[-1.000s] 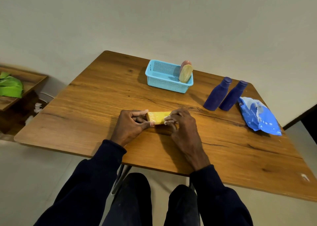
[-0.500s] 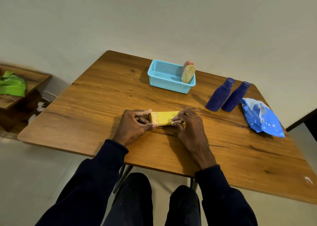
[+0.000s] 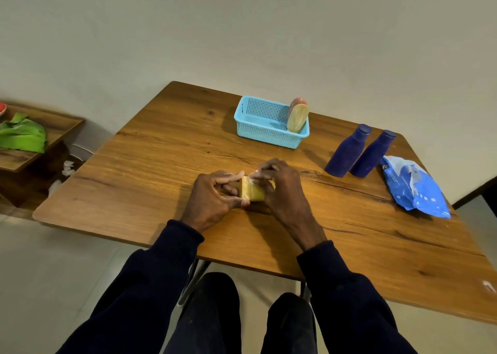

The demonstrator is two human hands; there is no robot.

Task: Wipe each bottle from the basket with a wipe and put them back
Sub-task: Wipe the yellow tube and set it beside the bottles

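**Yellow bottle getting its wipe-down at the middle of the table**

The yellow bottle (image 3: 251, 191) is lying sideways at the centre of the frame, its long axis running left to right between both hands. The left hand (image 3: 212, 195) is pinching its left end, while the right hand (image 3: 282, 189) is curling over the rest, pressing a white wipe (image 3: 252, 176) onto it. The basket (image 3: 266, 138) is waiting in the upper middle, well apart and nearer the right hand. Compared with half a second ago, the right hand is sitting further left, leaving less yellow showing.
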